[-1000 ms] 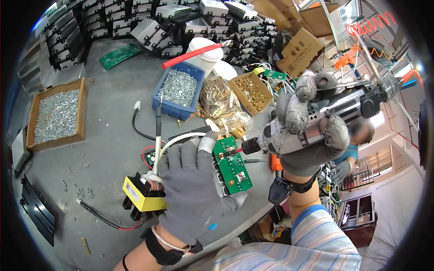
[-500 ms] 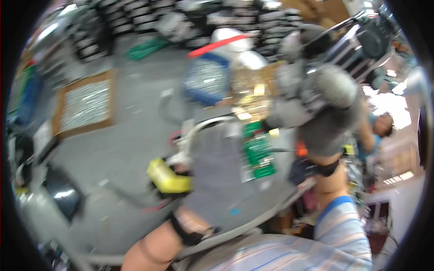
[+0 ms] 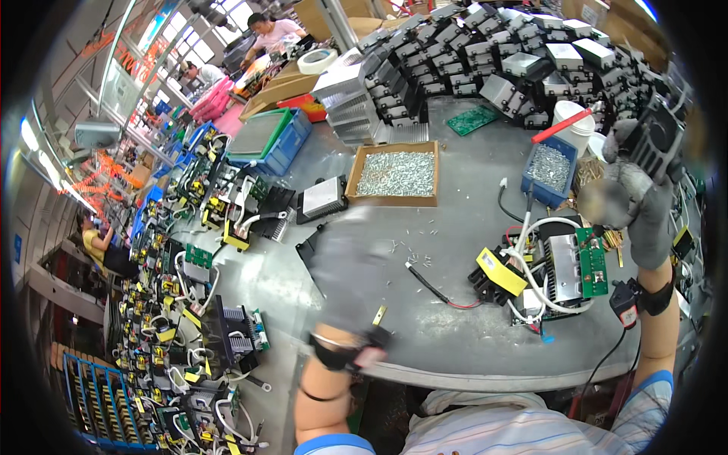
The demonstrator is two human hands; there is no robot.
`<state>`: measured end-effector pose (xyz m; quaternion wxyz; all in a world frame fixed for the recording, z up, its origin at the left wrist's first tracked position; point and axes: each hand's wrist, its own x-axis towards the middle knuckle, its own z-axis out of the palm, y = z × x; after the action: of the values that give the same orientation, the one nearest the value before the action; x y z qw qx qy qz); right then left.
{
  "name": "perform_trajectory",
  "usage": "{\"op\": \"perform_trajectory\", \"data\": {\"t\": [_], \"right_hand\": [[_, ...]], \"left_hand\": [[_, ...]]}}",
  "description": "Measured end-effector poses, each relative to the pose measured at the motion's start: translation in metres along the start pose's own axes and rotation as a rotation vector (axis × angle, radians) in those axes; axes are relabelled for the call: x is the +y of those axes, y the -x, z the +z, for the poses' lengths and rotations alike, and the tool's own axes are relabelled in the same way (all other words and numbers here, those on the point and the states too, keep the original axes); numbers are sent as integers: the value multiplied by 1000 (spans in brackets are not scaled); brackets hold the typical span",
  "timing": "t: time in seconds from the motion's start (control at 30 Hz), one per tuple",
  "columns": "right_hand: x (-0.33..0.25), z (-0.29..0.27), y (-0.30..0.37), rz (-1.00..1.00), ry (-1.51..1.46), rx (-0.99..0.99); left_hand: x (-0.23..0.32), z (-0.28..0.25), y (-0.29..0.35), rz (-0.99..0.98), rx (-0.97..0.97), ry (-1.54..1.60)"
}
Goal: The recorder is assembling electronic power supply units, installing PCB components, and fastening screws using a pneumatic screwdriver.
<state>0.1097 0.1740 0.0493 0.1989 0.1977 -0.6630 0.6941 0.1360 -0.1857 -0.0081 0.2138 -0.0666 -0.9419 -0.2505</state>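
My left hand (image 3: 345, 262), in a grey glove, is smeared by motion over the left middle of the bench. Its fingers cannot be made out. Beside it lies a thin black plate (image 3: 307, 246), partly hidden by the hand. My right hand (image 3: 644, 212), also gloved in grey, is raised at the right with its fingers curled round a black slotted housing (image 3: 658, 133). Below and left of that hand sits an electronic assembly with a green circuit board (image 3: 591, 262), a silver heat sink (image 3: 563, 265), white cables and a yellow-wrapped block (image 3: 500, 271).
A cardboard tray of screws (image 3: 397, 174) and a blue bin of screws (image 3: 547, 168) stand farther back. Black-and-silver housings (image 3: 470, 57) are piled behind them. Several wired assemblies (image 3: 171, 326) crowd the left side. Loose screws (image 3: 425, 260) and a cable (image 3: 428, 284) lie mid-bench.
The view has swung left. My left hand has left the wired assembly and moved left toward the black plate. My right hand stays raised at the right with the black housing.
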Motion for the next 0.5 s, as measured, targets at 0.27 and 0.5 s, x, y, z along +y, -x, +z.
{"op": "perform_trajectory", "data": {"t": [0.27, 0.5], "right_hand": [[-27, 24, 3, 231, -27, 119], [-31, 30, -7, 310, -194, 181]], "left_hand": [[-16, 38, -108, 165, -328, 337], [53, 233, -281, 8, -401, -168]]}}
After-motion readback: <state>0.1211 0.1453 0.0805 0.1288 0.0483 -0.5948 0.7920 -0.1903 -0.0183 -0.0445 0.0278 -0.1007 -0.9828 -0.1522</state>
